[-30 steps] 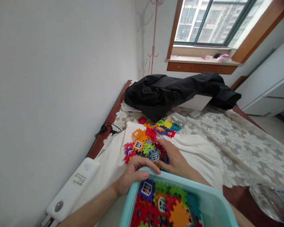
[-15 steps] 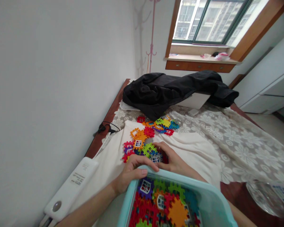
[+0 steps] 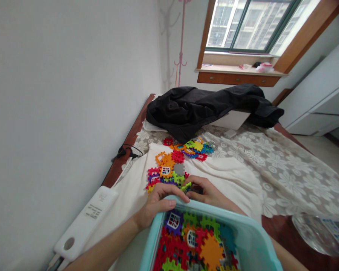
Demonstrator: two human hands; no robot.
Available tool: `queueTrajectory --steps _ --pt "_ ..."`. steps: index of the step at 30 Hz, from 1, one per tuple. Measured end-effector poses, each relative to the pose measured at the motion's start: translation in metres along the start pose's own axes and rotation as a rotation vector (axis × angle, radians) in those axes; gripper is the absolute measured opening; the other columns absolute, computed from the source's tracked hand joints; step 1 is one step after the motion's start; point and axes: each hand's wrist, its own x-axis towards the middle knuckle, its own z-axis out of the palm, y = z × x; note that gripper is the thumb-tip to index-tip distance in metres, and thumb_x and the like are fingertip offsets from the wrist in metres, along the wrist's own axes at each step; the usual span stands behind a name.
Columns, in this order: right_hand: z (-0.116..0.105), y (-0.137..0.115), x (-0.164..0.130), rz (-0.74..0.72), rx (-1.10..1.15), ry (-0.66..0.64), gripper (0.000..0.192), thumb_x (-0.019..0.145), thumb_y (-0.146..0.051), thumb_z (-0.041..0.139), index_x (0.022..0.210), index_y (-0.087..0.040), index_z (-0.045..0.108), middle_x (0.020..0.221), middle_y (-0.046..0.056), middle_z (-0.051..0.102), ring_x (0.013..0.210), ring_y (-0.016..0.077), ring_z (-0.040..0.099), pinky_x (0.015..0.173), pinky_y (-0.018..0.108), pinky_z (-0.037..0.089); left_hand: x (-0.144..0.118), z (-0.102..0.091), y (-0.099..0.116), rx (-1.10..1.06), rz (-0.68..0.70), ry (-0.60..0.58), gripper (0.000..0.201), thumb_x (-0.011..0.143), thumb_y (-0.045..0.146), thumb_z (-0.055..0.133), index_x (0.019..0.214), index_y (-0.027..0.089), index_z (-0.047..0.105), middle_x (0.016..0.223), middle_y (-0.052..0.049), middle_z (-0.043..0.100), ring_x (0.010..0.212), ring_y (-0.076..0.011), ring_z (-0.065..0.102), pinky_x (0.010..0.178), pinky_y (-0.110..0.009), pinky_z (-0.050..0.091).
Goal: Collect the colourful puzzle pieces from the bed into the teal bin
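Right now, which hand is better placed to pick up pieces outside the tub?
Probably the right hand: it is at those pieces, while the left hand grips the tub.

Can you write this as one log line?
left hand: gripping blue bin | right hand: at green piece beyond bin | bin: holds colourful pieces

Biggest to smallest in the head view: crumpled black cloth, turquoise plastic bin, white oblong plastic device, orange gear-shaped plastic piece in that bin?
1. Turquoise bin
2. Black cloth
3. White device
4. Orange piece
The bin's nearness enlarges it; the frame crops it.
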Motion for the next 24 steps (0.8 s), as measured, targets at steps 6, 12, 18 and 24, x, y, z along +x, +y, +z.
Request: queueTrajectory --steps 6,12,18,24 --pt "-0.009 -0.002 0.003 -0.055 0.077 0.212 0.028 0.087 -0.046 0.08 0.101 -0.022 0.076 0.104 0.006 0.073 0.095 0.0221 0.069 0.082 0.034 0.057 0.001 0.0 0.003 0.038 0.03 -0.026 0.028 0.08 0.038 0.076 0.099 0.021 0.086 0.094 -0.006 0.081 0.084 -0.02 0.068 0.075 -0.026 0.047" --pt "-0.035 -0.009 0.005 0.006 0.315 0.645 0.033 0.074 -0.045 0.09 0.093 -0.021 0.079 0.09 0.005 0.077 0.075 0.0197 0.068 0.069 0.032 0.058 0.002 -0.003 0.005 0.061 0.073 -0.067 0.027 0.08 0.038 0.075 0.097 0.02 0.086 0.089 -0.006 0.08 0.081 -0.0185 0.066 0.073 -0.026 0.045" --pt "-0.048 -0.073 -0.033 -0.221 0.315 0.619 0.017 0.077 -0.037 0.092 0.089 -0.028 0.084 0.1 0.005 0.077 0.09 0.0205 0.071 0.075 0.029 0.06 0.0 -0.002 0.004 0.013 0.067 -0.069 0.026 0.078 0.037 0.078 0.097 0.021 0.087 0.09 -0.005 0.081 0.08 -0.0168 0.066 0.072 -0.024 0.045" --pt "-0.046 -0.126 -0.071 -0.365 -0.084 -0.315 0.041 0.095 -0.039 0.077 0.134 -0.028 0.074 0.121 0.012 0.077 0.108 0.0255 0.074 0.095 0.037 0.058 0.0 -0.001 0.006 -0.012 0.055 -0.074 0.024 0.078 0.036 0.079 0.096 0.021 0.087 0.09 -0.005 0.081 0.081 -0.0168 0.067 0.075 -0.024 0.046"
